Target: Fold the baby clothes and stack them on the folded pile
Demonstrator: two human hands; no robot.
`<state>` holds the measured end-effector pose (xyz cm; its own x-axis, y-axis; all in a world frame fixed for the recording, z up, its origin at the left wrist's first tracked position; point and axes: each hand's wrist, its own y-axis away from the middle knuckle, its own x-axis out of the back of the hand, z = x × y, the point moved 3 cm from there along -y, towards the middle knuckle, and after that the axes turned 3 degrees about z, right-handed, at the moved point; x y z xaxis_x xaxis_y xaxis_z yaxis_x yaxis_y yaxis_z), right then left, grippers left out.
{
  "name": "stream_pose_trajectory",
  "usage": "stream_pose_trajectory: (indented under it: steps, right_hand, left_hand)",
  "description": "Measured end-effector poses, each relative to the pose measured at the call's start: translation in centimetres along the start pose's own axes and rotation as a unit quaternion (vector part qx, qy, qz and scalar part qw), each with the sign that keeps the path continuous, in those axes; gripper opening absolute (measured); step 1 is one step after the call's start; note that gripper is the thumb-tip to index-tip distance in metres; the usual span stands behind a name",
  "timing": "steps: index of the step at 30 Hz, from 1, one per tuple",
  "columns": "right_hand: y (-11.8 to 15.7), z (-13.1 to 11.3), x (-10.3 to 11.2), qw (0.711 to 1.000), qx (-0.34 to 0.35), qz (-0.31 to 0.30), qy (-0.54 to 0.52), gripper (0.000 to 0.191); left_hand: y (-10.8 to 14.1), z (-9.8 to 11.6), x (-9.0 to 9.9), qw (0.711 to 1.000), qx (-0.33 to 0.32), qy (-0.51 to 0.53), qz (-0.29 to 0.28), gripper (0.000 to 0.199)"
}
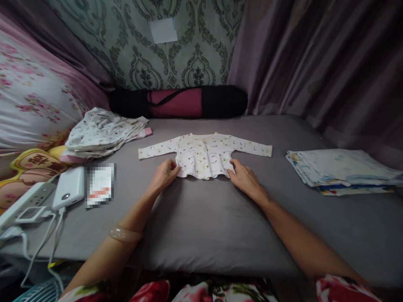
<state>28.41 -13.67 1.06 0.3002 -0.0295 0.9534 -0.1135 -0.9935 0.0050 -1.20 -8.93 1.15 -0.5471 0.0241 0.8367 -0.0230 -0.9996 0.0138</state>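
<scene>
A small white baby shirt (pixel 204 154) with a scattered print and a row of front fasteners lies spread on the grey bed sheet (pixel 201 218), both sleeves stretched out sideways. My left hand (pixel 166 173) pinches its left side edge near the lower hem. On the opposite side, my right hand (pixel 244 176) grips the matching edge, thumb and fingers closed on the cloth. Slight ripples run through the fabric between the two hands.
Printed baby clothes (pixel 103 132) are heaped at the left; folded cloths (pixel 343 167) are stacked at the right. A white power bank (pixel 69 188), a power strip (pixel 28 205) and cables sit front left. A black and maroon roll bag (pixel 176 102) lies along the wall.
</scene>
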Motion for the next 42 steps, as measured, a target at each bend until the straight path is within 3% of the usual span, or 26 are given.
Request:
stream_pose_trajectory:
  steps: [5, 10, 16, 18, 21, 23, 27, 29, 31, 35, 42]
  right_hand:
    - [-0.4, 1.0, 0.3, 0.998, 0.064, -0.015, 0.017, 0.047]
    - [-0.7, 1.7, 0.9, 0.996, 0.070, -0.051, 0.021, 0.041]
    - [-0.7, 1.9, 1.9, 0.995, 0.060, -0.074, 0.012, 0.037]
    - [-1.1, 2.2, 2.2, 0.994, 0.063, -0.090, -0.009, 0.032]
    - [-2.5, 2.8, 2.5, 0.992, 0.076, -0.094, -0.038, 0.026]
    - [-4.1, 3.2, 2.7, 0.996, 0.069, -0.047, -0.027, 0.025]
    - [-6.8, 3.3, 2.8, 0.996, 0.047, 0.063, 0.042, 0.027]
    - [-7.6, 3.0, 2.4, 0.994, 0.054, 0.073, 0.066, 0.031]
    - [-8.0, 2.8, 2.0, 0.992, 0.064, 0.073, 0.085, 0.035]
    - [-8.4, 2.9, 1.4, 0.988, 0.076, 0.066, 0.118, 0.040]
    - [-9.5, 3.5, 1.3, 0.978, 0.114, 0.037, 0.168, 0.043]
  left_hand:
    - [0.1, -1.5, 0.7, 0.994, -0.104, -0.031, 0.002, 0.042]
    - [-0.1, -2.8, 0.6, 0.978, -0.183, -0.077, -0.061, 0.046]
    - [-0.5, -3.0, 1.0, 0.971, -0.200, -0.080, -0.102, 0.043]
    - [-0.7, -2.6, 1.4, 0.968, -0.205, -0.113, -0.093, 0.040]
    - [-0.6, -0.4, 1.5, 0.957, -0.237, -0.165, -0.029, 0.033]
    - [-0.1, 2.6, 0.6, 0.946, -0.282, -0.160, -0.013, 0.031]
    - [1.7, 10.1, -3.6, 0.908, -0.392, -0.119, -0.085, 0.026]
    - [2.5, 13.4, -5.9, 0.892, -0.426, -0.108, -0.106, 0.025]
    - [3.0, 15.7, -7.8, 0.898, -0.414, -0.111, -0.099, 0.026]
    - [3.2, 17.4, -10.2, 0.921, -0.357, -0.129, -0.086, 0.028]
    - [3.2, 17.4, -11.6, 0.917, -0.364, -0.156, -0.052, 0.026]
